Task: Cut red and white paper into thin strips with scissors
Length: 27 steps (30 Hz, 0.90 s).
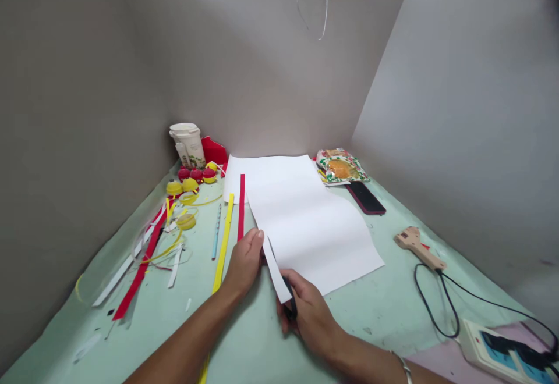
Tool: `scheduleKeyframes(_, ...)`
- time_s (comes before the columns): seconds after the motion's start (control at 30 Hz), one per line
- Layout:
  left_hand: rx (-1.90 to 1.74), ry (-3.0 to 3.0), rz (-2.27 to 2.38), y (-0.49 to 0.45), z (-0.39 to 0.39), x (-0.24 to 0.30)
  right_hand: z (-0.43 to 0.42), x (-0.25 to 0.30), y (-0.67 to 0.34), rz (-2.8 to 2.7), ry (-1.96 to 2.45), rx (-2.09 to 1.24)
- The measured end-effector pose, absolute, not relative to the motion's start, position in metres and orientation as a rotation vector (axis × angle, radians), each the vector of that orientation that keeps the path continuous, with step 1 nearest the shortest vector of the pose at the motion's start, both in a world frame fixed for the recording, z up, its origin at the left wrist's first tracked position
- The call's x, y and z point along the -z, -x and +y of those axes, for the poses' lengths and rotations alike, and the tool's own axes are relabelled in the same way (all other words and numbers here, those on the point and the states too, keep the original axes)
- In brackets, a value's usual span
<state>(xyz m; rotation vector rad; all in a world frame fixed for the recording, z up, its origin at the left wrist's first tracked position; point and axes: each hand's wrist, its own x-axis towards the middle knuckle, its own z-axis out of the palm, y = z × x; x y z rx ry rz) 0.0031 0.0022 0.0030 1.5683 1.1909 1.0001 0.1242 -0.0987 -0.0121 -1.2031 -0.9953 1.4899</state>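
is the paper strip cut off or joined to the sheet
Joined at the far end: the gap between paper strip and white sheet closes there.

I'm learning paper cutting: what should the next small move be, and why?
Perhaps snip a little further with the scissors, held in the right hand: the white strip is partly separated from the front sheet, whose edge the left hand holds.

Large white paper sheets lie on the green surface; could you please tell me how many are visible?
2: the front sheet, slit along one edge, at the scissors in the right hand; and the rear sheet, partly beneath it. More may be hidden.
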Motion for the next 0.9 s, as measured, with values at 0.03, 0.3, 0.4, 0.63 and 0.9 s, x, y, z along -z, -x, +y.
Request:
scheduleKeyframes(0.03,-0.998,-1.566,1.191,-0.0031,0.0020,-0.0030,-0.0989,0.0120,-0.1240,-0.994,1.204,-1.492)
scheduleKeyframes(0.3,-1.008,-1.576,1.194,-0.0017,0.0011,-0.0034,-0.0988,0.0110,-0.1226,-0.968,1.192,-1.511)
scheduleKeyframes(0.4,-1.031,-1.594,1.182,-0.0012,0.0021,-0.0017,-0.0988,0.0122,-0.1220,-0.966,1.195,-1.508)
scheduleKeyframes(0.63,-1.023,-1.592,1.194,-0.0023,0.0017,-0.0038,-0.0979,0.0133,-0.1225,-0.987,1.193,-1.492)
scheduleKeyframes(0.9,-1.003,-1.633,1.198,-0.0015,0.0009,-0.0012,-0.0979,0.0115,-0.1229,-0.972,1.214,-1.483)
